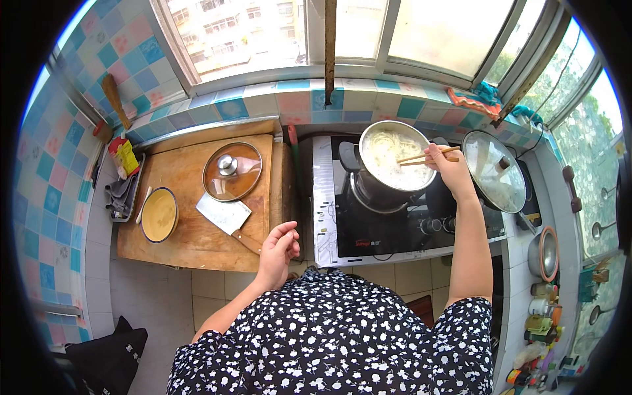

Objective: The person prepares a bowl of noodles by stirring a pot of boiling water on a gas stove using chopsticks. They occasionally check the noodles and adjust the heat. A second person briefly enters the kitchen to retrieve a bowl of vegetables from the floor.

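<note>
My right hand (449,169) grips a pair of wooden chopsticks (413,160). Their tips dip into pale noodles (390,146) in white, bubbling liquid inside a deep metal pot (366,172). This pot stands on the far left part of a black glass cooktop (395,238). My left hand (280,253) hovers by the near right edge of the wooden board, its fingers loosely curled together around nothing. Closest to it is a cleaver (224,212) lying flat, its wooden handle pointing toward my hand. Beyond the cleaver lies a glass lid (232,172) with a metal knob.
A yellow bowl (159,215) sits on the wooden board (191,253), left of the cleaver. A pan with a glass lid (495,172) stands right of the pot, its handle pointing nearward. Metal bowls (548,253) and several jars line the right counter. Windows (428,39) rise behind the cooktop.
</note>
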Demonstrator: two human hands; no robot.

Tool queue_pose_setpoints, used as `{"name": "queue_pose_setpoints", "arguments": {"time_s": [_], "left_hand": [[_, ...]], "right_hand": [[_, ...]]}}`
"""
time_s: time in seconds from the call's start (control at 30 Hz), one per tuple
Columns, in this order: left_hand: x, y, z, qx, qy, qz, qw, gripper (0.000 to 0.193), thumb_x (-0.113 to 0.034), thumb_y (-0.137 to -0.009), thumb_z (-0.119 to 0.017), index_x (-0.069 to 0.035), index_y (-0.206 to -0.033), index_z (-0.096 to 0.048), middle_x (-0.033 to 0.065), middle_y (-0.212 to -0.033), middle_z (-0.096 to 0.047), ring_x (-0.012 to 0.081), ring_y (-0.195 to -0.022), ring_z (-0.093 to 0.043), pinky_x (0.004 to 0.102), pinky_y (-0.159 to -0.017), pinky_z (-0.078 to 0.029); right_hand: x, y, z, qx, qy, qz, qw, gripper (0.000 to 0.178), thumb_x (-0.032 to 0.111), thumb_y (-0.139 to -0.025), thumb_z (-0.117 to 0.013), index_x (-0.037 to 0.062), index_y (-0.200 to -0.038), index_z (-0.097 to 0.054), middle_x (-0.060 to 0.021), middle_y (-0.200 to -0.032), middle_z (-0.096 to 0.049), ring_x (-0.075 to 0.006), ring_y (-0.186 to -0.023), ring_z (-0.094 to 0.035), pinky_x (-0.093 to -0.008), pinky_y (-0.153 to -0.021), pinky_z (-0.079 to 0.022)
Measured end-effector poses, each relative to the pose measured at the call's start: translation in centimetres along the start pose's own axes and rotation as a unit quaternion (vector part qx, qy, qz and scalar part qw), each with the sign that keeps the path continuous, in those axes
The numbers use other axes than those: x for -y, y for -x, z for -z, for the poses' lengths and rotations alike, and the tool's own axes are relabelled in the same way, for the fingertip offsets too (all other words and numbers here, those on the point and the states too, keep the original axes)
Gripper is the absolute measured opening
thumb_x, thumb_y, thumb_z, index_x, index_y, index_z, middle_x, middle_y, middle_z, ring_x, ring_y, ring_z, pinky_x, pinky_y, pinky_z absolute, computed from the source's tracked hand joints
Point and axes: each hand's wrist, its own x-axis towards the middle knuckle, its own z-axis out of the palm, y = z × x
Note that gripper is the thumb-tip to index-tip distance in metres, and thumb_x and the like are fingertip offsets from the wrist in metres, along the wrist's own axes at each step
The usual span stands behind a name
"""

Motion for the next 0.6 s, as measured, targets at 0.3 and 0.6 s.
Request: {"name": "queue_pose_setpoints", "arguments": {"time_s": [0.3, 0.6], "left_hand": [[0.4, -0.2, -0.3, 0.017, -0.002, 0.012, 1.0, 0.022, -0.009, -0.09, -0.048, -0.004, -0.112, -0.052, -0.0001, -0.087, -0.054, 0.006, -0.067, -0.051, 0.0185, -0.058, -0.043], [0.6, 0.1, -0.2, 0.002, -0.007, 0.007, 1.0, 0.021, -0.008, -0.09, -0.049, -0.004, -0.11, -0.053, -0.0009, -0.085, -0.054, 0.0057, -0.066, -0.051, 0.0184, -0.058, -0.043]], "right_hand": [[2.4, 1.3, 1.9, -0.05, -0.036, 0.011, 0.998, 0.032, 0.032, -0.091, -0.054, 0.0007, -0.089, -0.062, -0.0053, -0.077, -0.062, -0.0123, -0.072, -0.061, -0.0246, -0.067, -0.053], [1.7, 1.7, 3.7, -0.134, 0.092, 0.011, 0.987, 0.025, 0.025, -0.09, -0.055, 0.0002, -0.086, -0.061, -0.0048, -0.075, -0.058, -0.013, -0.066, -0.059, -0.0249, -0.058, -0.053]]}}
